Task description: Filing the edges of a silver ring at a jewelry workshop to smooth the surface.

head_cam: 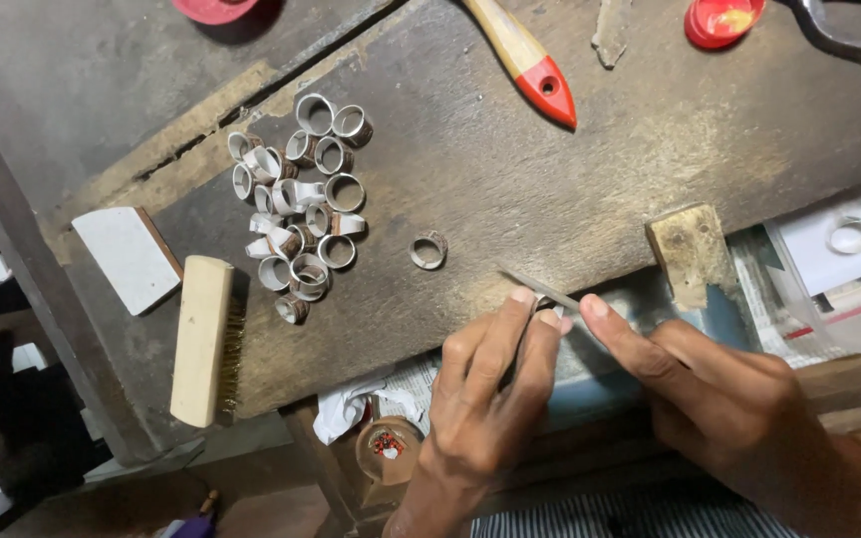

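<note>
A small ring sits pinched between the fingertips of the left hand, right at the front edge of the dark wooden workbench. The fingers close tightly round it, so only a sliver of metal shows. A thin flat file lies across the ring; the right hand grips its near end, forefinger stretched along the blade, and that end is hidden in the hand. Whether the ring is finished or rough cannot be made out.

Further back on the bench a heap of metal rings lies, with one single ring just apart from it. A wire brush rests at the left edge, a red-tipped wooden handle at the top, and a wooden block juts out near the right hand. Below the bench lie newspaper and clutter.
</note>
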